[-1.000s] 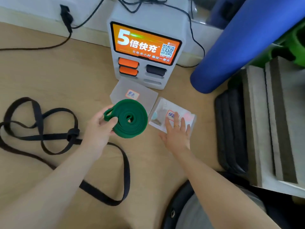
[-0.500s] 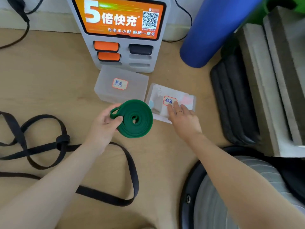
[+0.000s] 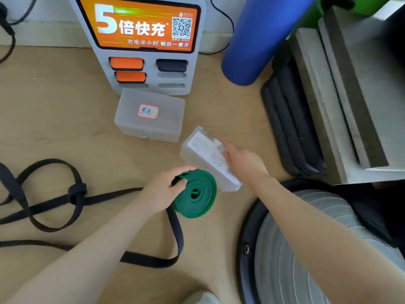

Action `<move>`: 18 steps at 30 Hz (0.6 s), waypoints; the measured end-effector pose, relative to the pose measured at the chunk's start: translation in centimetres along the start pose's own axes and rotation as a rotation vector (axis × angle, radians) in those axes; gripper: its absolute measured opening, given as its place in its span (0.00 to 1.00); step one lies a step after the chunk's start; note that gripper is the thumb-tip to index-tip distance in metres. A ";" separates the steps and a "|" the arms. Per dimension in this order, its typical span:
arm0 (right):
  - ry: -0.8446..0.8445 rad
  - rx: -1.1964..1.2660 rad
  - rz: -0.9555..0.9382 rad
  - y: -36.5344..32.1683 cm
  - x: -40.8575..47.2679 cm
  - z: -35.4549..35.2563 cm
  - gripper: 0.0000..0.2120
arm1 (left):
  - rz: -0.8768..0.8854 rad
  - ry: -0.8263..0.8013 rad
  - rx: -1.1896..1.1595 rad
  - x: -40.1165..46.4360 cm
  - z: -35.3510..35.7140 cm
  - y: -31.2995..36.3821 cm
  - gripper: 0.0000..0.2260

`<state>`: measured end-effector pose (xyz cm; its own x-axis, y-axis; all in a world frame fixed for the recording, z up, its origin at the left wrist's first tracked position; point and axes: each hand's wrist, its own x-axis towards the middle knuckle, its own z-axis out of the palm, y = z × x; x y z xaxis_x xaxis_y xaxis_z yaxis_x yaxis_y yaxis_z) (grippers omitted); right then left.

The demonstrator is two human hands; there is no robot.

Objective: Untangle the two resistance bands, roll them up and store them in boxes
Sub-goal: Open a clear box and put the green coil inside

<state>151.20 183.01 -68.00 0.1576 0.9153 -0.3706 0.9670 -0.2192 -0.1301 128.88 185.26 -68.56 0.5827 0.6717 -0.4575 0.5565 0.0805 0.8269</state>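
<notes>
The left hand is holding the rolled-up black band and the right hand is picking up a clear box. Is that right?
Not quite. In the head view the rolled-up band in the left hand is green; the black band lies unrolled and knotted on the floor. The right hand does hold the clear box.

A rolled band is held in the left hand above the floor, just left of and nearer than a tilted box gripped by the right hand. Behind these a closed box is set before a charging kiosk. A knotted band is spread to the left, a foam roller and stacked mats to the right.
</notes>
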 end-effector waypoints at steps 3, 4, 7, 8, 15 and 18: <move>-0.005 -0.113 -0.038 -0.4 0.0 -0.6 0.15 | 0.004 -0.035 0.061 0.7 0.6 0.9 0.18; -0.020 -0.149 -0.050 -0.6 0.0 -1.0 0.14 | 0.005 -0.060 0.065 0.8 0.5 1.0 0.19; -0.066 -0.239 -0.104 -0.7 -0.2 -1.6 0.13 | 0.003 -0.179 0.023 0.5 0.0 1.8 0.21; -0.063 -0.268 -0.124 -0.8 -0.2 -1.4 0.13 | -0.003 -0.178 -0.013 0.6 0.0 2.1 0.21; -0.001 -0.352 -0.209 -0.9 -0.8 -0.4 0.08 | -0.179 -0.095 -0.200 2.1 0.4 2.4 0.20; 0.220 -0.448 -0.322 -0.8 -1.6 0.0 0.07 | -0.205 -0.108 -0.181 1.7 0.5 2.3 0.21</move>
<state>150.17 181.70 -67.27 -0.1662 0.9710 -0.1716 0.9558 0.2014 0.2140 131.50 186.21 -67.61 0.5338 0.5464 -0.6454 0.5602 0.3431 0.7539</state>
